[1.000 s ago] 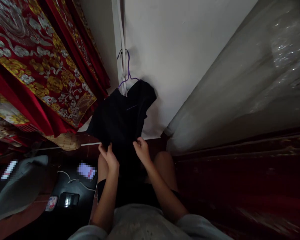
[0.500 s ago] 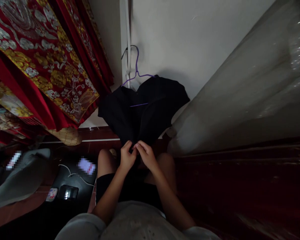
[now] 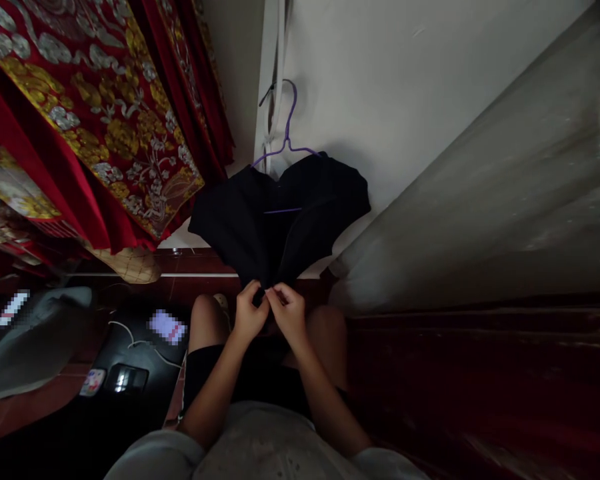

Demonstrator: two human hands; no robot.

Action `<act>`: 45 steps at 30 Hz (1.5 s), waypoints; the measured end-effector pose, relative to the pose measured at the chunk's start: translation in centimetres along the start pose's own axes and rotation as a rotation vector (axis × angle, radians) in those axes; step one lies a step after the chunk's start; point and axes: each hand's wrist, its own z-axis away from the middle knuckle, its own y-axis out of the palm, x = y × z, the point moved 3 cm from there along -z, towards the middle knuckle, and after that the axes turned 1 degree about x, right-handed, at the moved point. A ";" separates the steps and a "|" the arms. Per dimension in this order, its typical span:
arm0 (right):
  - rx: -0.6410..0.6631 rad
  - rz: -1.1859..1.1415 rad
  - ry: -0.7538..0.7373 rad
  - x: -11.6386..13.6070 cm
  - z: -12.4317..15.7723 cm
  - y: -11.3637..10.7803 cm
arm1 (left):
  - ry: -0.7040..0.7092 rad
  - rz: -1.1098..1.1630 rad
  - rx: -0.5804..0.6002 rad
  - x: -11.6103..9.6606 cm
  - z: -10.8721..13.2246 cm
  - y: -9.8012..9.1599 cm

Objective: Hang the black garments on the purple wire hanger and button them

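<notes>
A black short-sleeved garment [image 3: 320, 207] hangs in front of me on a purple hanger [image 3: 288, 133]. Its front is open at the top, and the two edges meet lower down, where my hands are. My left hand [image 3: 250, 312] pinches the left front edge. Close beside it, my right hand [image 3: 287, 310] pinches the right edge, its fingertips nearly touching those of the left. Whatever small fastening may lie between the fingers is hidden. The garment's lower part drops into shadow between my knees.
Red cloth with gold and silver embroidery [image 3: 125, 127] hangs at the left. Below it a black seat [image 3: 145, 353] carries a phone [image 3: 168, 327], a cable and a dark shiny object. Grey plastic sheeting [image 3: 455, 220] slopes along the right, beside a pale wall [image 3: 380, 80].
The view has shifted slightly. Both hands stay at the garment's front edges, and the right hand's fingers are more curled in now. The garment's right side has swung in a little.
</notes>
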 end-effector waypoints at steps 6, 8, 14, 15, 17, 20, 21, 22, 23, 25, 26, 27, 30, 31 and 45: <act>-0.042 0.035 0.016 -0.3 0.6 -0.5 | 0.027 -0.157 0.003 -0.8 0.6 -0.2; 0.000 0.051 0.029 -0.2 0.5 -0.9 | 0.043 -0.171 0.008 -1.0 0.8 -0.3; 0.231 0.063 0.002 0.0 -1.5 -1.7 | 0.045 -0.139 -0.063 -1.5 0.9 -0.7; 0.245 0.079 -0.028 0.1 -1.9 -1.7 | 0.054 -0.156 -0.068 -1.6 0.9 -0.8; 0.251 0.134 -0.098 0.4 -2.7 -1.7 | 0.077 -0.206 -0.061 -1.6 0.6 -1.1; 0.292 0.247 -0.241 1.1 -4.0 -1.3 | 0.099 -0.287 -0.050 -1.2 0.1 -1.7; 0.311 0.288 -0.302 1.6 -4.7 -1.2 | 0.101 -0.309 -0.051 -1.1 0.0 -1.8; 0.324 0.324 -0.368 2.2 -5.5 -1.2 | 0.099 -0.331 -0.043 -1.0 -0.2 -1.8; 0.327 0.351 -0.434 3.1 -6.5 -1.4 | 0.095 -0.355 -0.021 -1.0 -0.3 -1.7; 0.272 0.379 -0.557 5.6 -9.4 -2.1 | 0.084 -0.404 0.061 -1.3 -0.3 -0.9; 0.222 0.375 -0.609 7.1 -11.1 -2.5 | 0.079 -0.430 0.108 -1.6 -0.2 -0.3; 0.156 0.358 -0.652 8.6 -13.0 -3.0 | 0.078 -0.454 0.153 -2.0 -0.1 0.3; -0.034 0.266 -0.683 12.5 -18.2 -4.1 | 0.096 -0.507 0.247 -3.2 0.0 1.7; -0.061 0.247 -0.683 13.4 -19.5 -4.1 | 0.099 -0.518 0.271 -3.5 -0.2 2.0; 0.095 -0.193 -0.271 14.7 -16.9 -1.8 | 0.283 0.089 0.092 -12.3 -17.2 -2.1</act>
